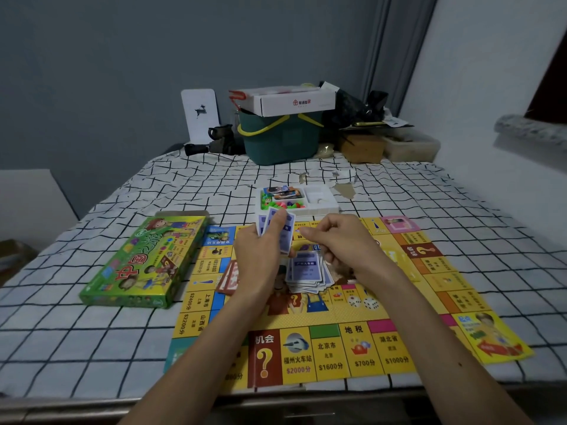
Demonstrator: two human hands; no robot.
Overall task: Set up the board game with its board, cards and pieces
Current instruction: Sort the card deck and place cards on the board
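A yellow game board [362,348] lies unfolded on the checked tablecloth. My left hand [260,250] holds a fan of blue-backed cards [283,233] above the board's middle. My right hand [340,240] is beside it, fingers curled, thumb and forefinger pinched close to the fan; I cannot see a card in it. Below the hands a loose pile of blue cards [308,273] rests on the board. A red card stack [230,279] lies left of the pile. A white plastic tray [325,207] behind the board holds coloured pieces [280,204] and cards.
The green game box lid [144,265] sits left of the board. At the back stand a dark green basket [280,139] with a white carton on it, a white panel [201,115], dark cups and clutter. The table's front edge [92,406] is near me.
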